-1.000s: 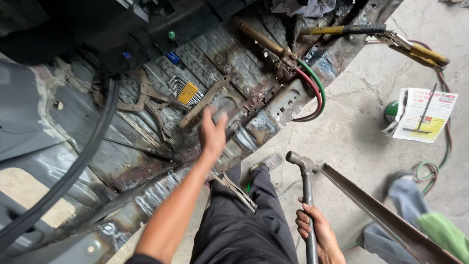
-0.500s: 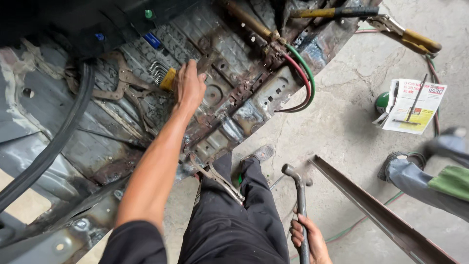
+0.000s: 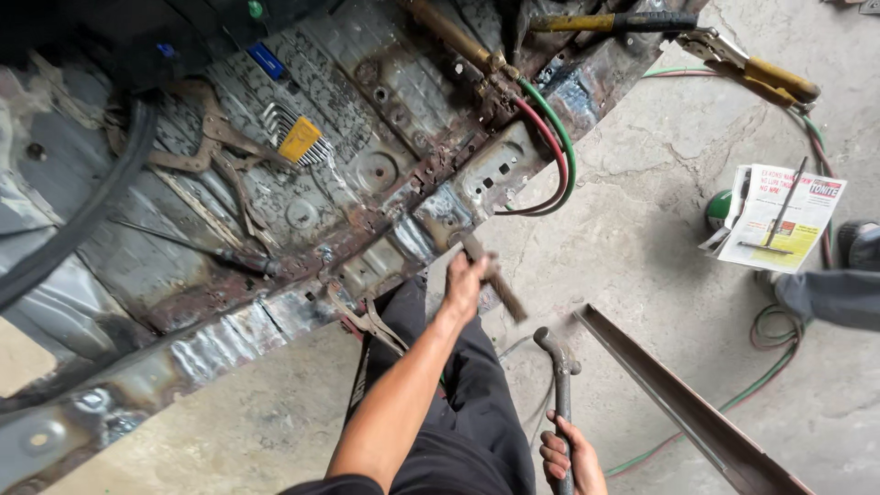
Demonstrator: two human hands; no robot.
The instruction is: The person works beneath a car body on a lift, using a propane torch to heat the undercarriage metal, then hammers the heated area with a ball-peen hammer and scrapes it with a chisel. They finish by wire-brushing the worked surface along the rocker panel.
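Rusted sheet-metal floor pan lies ahead on the concrete floor; the left hand has its fingers wrapped around a dark, blurred chisel-like tool at the pan's edge; the right hand grips a grey hammer upright just beside a steel angle bar.

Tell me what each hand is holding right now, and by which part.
The left hand grips a hammer around the handle just below the head. The right hand holds a bent metal bar by its lower shaft.
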